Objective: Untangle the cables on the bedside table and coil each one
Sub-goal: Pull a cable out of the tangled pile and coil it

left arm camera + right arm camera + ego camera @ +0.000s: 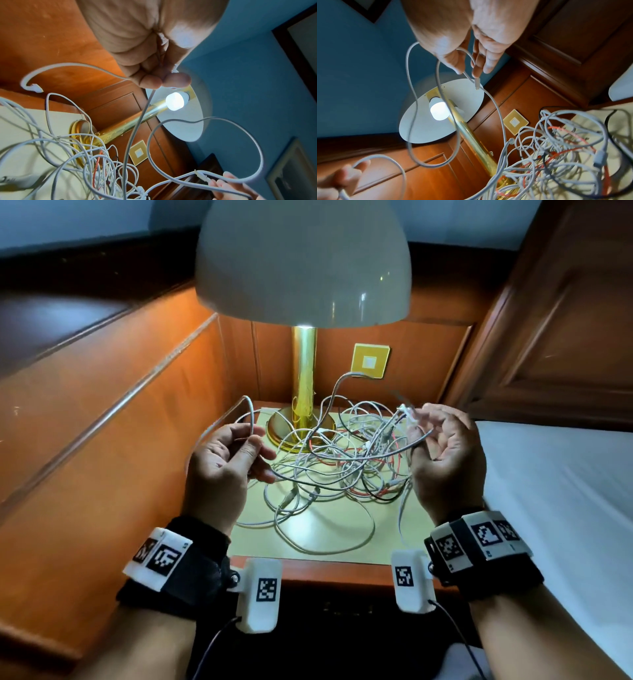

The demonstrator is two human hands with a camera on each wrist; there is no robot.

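Both wrists carry marker-tagged bands nearest the camera. Left hand (pixel 228 455) pinches a white cable (pixel 247 419) between thumb and fingertips, lifting a loop of it clear of the bedside table (pixel 253 544). Centre: tangled cables (pixel 339 460), mostly white with red and black strands, lie heaped on the pale tabletop against the brass lamp base (pixel 297 429), several loops raised off the surface. Right hand (pixel 445 455) has fingers curled round white strands, a connector end (pixel 477 84) hanging below the fingertips.
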